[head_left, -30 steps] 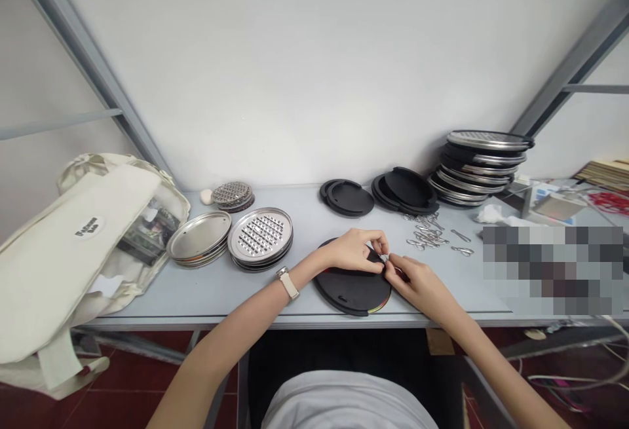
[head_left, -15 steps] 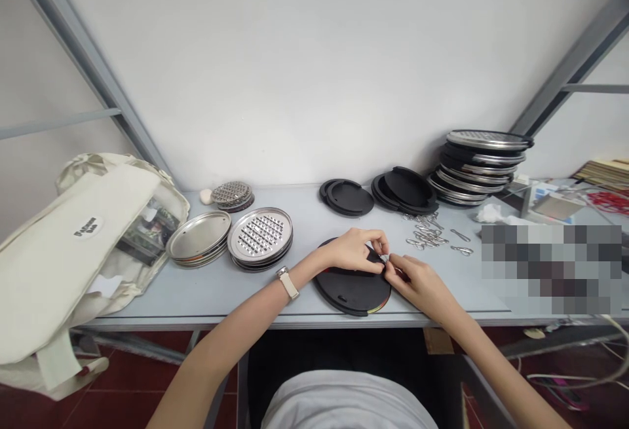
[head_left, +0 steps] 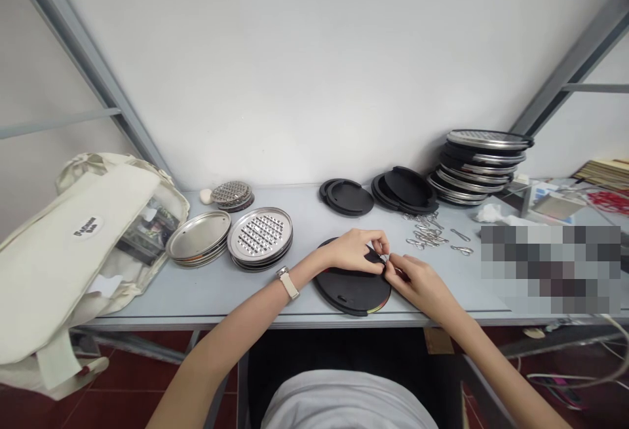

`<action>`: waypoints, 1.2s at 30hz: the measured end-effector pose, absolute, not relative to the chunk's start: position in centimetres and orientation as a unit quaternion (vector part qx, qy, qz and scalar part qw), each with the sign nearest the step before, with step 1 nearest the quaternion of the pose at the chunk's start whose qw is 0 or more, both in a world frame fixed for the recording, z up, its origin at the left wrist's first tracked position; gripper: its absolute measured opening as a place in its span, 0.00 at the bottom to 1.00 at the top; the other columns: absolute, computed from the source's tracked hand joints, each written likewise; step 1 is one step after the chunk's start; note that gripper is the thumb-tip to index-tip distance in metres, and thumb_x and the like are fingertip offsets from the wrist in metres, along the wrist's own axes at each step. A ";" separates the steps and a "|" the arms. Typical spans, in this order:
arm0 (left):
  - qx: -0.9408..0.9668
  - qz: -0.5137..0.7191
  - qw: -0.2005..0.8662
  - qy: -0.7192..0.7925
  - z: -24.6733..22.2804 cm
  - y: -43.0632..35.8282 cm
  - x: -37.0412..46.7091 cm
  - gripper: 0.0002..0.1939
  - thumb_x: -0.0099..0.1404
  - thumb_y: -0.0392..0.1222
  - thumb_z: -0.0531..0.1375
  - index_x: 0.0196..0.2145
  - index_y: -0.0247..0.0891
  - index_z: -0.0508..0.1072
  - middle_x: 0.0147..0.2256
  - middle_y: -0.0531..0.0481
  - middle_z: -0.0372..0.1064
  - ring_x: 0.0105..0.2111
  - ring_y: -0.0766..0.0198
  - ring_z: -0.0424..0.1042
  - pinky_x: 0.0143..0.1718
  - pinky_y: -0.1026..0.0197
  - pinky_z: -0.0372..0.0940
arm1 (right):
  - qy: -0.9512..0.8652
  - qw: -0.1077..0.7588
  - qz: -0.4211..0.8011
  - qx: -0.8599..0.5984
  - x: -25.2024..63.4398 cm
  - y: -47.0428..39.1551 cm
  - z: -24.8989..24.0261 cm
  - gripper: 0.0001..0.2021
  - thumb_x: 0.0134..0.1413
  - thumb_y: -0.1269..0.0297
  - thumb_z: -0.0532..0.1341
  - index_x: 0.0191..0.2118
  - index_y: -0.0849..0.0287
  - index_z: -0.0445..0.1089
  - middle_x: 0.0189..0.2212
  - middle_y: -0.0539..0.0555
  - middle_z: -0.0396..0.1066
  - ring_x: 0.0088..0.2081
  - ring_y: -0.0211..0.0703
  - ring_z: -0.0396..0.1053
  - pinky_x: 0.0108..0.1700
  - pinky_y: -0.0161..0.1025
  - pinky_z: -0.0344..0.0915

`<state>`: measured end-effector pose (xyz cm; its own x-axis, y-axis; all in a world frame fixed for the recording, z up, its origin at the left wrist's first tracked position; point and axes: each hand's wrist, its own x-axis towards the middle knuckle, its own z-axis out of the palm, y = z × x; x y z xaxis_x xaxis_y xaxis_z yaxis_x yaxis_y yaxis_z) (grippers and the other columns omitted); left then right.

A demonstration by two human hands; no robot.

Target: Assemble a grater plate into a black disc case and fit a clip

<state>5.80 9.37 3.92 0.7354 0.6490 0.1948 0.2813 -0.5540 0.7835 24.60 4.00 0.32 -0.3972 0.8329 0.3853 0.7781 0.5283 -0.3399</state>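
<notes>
A round black disc (head_left: 354,291) with a coloured strip at its lower right rim lies near the table's front edge. My left hand (head_left: 356,251) rests over its upper part, fingers bent and pinched at the disc's right edge. Close against those fingertips, my right hand (head_left: 415,281) is closed in a pinch at the same edge. Something small and shiny shows between the two hands, too small to name. Right of the hands lie several metal clips (head_left: 427,234).
Metal grater discs (head_left: 261,236) and plain metal discs (head_left: 199,236) are stacked at left, beside a cream bag (head_left: 63,252). Black discs (head_left: 351,198) lie behind my hands. A tall disc stack (head_left: 476,167) stands back right. Part of the right side is pixelated.
</notes>
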 end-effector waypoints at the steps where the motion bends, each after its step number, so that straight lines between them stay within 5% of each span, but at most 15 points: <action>1: 0.848 0.238 0.386 0.275 3.9 9.4 5.8 0.14 0.50 0.34 0.63 0.37 0.36 0.68 0.37 0.52 0.69 0.30 0.69 0.65 0.32 0.67 0.59 | -0.834 0.262 0.052 -0.482 24.6 4.0 0.3 0.13 0.59 0.64 0.50 0.23 0.55 0.56 0.18 0.48 0.59 0.21 0.39 0.59 0.25 0.34 0.53; 36: 0.866 0.233 0.357 0.261 3.8 9.5 5.8 0.15 0.51 0.36 0.63 0.38 0.37 0.68 0.38 0.52 0.68 0.31 0.68 0.66 0.34 0.67 0.59 | -0.841 0.257 0.027 -0.475 24.6 3.9 0.3 0.12 0.60 0.65 0.50 0.25 0.55 0.59 0.18 0.49 0.60 0.21 0.40 0.61 0.26 0.35 0.54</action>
